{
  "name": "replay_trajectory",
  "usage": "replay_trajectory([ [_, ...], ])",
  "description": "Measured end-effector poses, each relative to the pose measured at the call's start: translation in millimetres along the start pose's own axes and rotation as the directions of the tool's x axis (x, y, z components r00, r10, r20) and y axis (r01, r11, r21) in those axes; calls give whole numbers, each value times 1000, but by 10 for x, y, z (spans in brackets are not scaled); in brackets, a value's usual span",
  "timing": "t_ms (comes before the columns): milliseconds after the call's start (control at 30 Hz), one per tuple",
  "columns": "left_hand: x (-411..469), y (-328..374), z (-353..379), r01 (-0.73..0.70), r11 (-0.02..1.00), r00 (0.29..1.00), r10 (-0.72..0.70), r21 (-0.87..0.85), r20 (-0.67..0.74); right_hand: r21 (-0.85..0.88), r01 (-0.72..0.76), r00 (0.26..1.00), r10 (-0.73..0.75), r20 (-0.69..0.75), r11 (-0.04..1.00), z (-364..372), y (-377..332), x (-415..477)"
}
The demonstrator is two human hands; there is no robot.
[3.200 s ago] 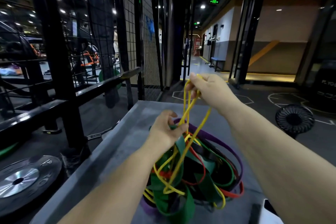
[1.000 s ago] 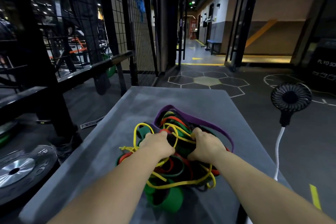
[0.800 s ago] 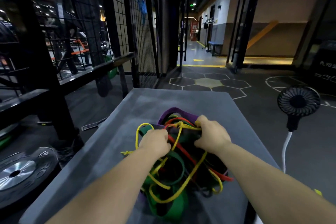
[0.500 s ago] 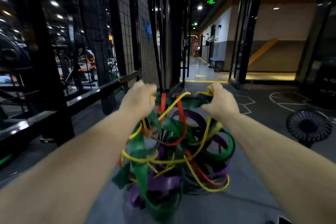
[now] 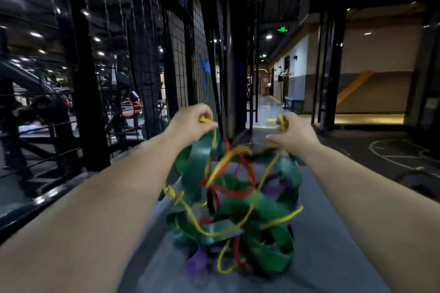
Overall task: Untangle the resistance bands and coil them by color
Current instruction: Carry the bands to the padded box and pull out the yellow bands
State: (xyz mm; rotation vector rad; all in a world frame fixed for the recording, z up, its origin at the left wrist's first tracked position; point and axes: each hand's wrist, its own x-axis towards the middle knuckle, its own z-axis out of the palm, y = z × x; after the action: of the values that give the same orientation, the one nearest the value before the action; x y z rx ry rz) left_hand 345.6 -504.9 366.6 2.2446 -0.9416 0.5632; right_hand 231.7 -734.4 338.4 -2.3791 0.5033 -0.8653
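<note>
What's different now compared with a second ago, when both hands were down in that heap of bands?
Both hands have risen and spread apart. The left hand and right hand each pinch the yellow band, pulling the tangle up from the grey table. The bands remain knotted together, with none separated.

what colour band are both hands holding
Yellow band, pinched by left hand and right hand; head view.

My left hand [image 5: 194,121] and right hand [image 5: 289,133] are higher and wider apart than a moment ago, each gripping yellow band [image 5: 228,162]; the tangle [image 5: 234,211] hangs stretched, looser.
</note>
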Motion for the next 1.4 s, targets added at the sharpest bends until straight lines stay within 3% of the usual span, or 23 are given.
replay_trajectory([
  [67, -136, -130, 116, 102, 995, 987, -101, -9, 123, 24, -32, 999, 32, -2, 999, 80, 156, -111],
  [133, -220, -231, 131, 182, 981, 975, -171, -69, 145, -59, -77, 997, 77, 3, 995, 106, 289, -189],
  [233, -272, -230, 39, 323, 877, 945, -278, -356, 174, -282, -166, 966, 213, 146, 945, 117, 358, -320],
  [333, -247, 8, -146, 272, 855, 962, -230, -441, 147, -439, -147, 943, 260, 209, 886, 141, 229, -478],
  [400, -231, 258, -281, 161, 885, 987, -133, -436, 94, -324, -109, 968, 175, 182, 940, 169, 69, -601],
  [500, -244, 641, -411, 19, 885, 999, 0, -465, 41, 66, 63, 908, -85, 411, 996, 246, -245, -767],
  [567, -283, 855, -450, -57, 884, 997, 74, -464, 18, 312, 25, 861, -179, 475, 950, 333, -389, -856],
  [733, -436, 1083, -448, -59, 838, 991, 117, -543, 72, 676, -11, 932, -237, 274, 737, 369, -510, -949],
  [933, -555, 1236, -355, -47, 769, 981, 156, -637, 116, 676, 14, 938, -244, 246, 736, 209, -511, -990],
  [1000, -571, 1264, -314, -52, 761, 981, 158, -646, 108, 760, -72, 941, -210, 267, 646, 128, -504, -1029],
  [1133, -614, 1120, -83, -27, 759, 995, 81, -651, 53, 922, -173, 957, -163, 240, 346, -34, -456, -1068],
  [1200, -743, 1047, 100, 80, 685, 982, 72, -724, 177, 945, -200, 972, -73, 225, 259, -115, -499, -1091],
  [1267, -892, 918, 365, 157, 599, 929, 181, -785, 324, 959, -210, 977, 11, 212, 189, -190, -558, -1105],
  [1333, -1078, 857, 590, 190, 609, 872, 256, -770, 417, 966, -210, 978, 51, 204, 153, -249, -606, -1108],
  [1400, -1192, 835, 751, 200, 690, 845, 238, -696, 479, 971, -200, 979, 76, 191, 134, -289, -616, -1105],
])
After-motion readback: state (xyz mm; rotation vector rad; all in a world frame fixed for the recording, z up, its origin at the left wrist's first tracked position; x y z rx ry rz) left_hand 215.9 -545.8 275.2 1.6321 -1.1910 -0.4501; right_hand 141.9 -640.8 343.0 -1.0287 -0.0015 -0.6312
